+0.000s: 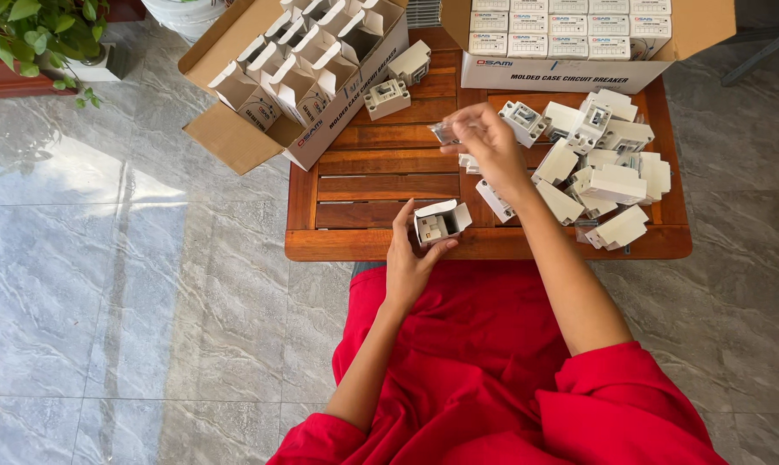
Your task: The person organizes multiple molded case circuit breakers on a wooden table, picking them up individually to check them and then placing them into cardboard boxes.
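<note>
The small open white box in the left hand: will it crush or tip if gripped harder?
The small open white box looks like thin folded card, so it would likely dent under a firm squeeze by the left hand. A blocky device sits inside, so it probably feels heavy for its size. Its flaps are open, so tilting may spill the contents.

Glossy grey marble floor (148, 258), slatted wooden table (381, 185), potted plant (36, 34), sunlight patches.

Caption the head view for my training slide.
Left hand holds an open small white cardboard box; right hand pinches a small clear packet over a slatted wooden table.
</note>
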